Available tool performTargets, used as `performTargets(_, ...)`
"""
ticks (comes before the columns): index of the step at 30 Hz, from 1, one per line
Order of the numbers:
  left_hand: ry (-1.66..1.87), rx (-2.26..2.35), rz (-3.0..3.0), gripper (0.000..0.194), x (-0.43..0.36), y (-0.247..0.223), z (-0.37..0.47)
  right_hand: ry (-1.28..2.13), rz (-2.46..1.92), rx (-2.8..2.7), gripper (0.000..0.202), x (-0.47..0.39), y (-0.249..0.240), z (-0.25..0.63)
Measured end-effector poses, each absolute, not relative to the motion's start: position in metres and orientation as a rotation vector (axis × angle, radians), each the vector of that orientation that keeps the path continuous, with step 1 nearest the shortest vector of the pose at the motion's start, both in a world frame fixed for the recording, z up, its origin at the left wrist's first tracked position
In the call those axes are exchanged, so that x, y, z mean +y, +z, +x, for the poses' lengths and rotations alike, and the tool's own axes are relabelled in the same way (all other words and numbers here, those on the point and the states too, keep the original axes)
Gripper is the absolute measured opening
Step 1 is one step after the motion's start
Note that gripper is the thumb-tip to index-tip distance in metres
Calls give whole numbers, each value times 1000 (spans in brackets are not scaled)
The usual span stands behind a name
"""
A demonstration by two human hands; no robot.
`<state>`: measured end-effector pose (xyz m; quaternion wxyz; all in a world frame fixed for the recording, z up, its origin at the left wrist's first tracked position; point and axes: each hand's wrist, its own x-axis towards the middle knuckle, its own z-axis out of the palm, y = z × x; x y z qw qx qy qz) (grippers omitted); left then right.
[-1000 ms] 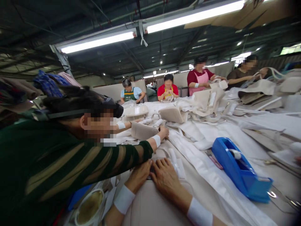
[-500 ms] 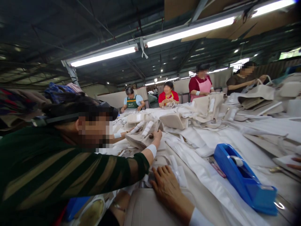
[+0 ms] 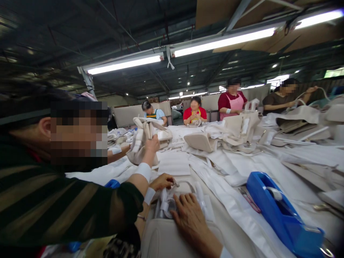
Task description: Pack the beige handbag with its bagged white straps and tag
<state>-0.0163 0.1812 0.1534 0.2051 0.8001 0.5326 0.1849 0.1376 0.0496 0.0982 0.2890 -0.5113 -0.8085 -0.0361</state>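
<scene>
Down low, my right hand (image 3: pixel 189 218) lies flat with fingers spread on the beige bag (image 3: pixel 172 238) on the surface (image 3: pixel 295 157), while my left hand (image 3: pixel 162 181) pinches its clear wrapping (image 3: pixel 166 204). Just right sits a blue tape dispenser (image 3: pixel 279 211). No readable writing shows anywhere.

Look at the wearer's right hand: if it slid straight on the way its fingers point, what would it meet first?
Probably the clear wrapping just ahead of the right hand, then the left hand beyond; depth is unclear.

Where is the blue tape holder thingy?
The blue tape dispenser sits low on the right of the head view, on the white cloth, to the right of the right hand.
</scene>
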Motion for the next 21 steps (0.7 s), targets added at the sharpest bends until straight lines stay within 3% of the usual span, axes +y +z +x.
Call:
performTargets(4,327,1464,2133,13,190,146,-32,-111,-1362,-2174,43,51,97,138)
performTargets(18,385,1699,2206,26,189,151,-30,-152,-1376,-2201,44,50,99,139)
performTargets(21,355,1728,2241,17,184,157,-23,-168,-1378,-2205,43,51,101,137)
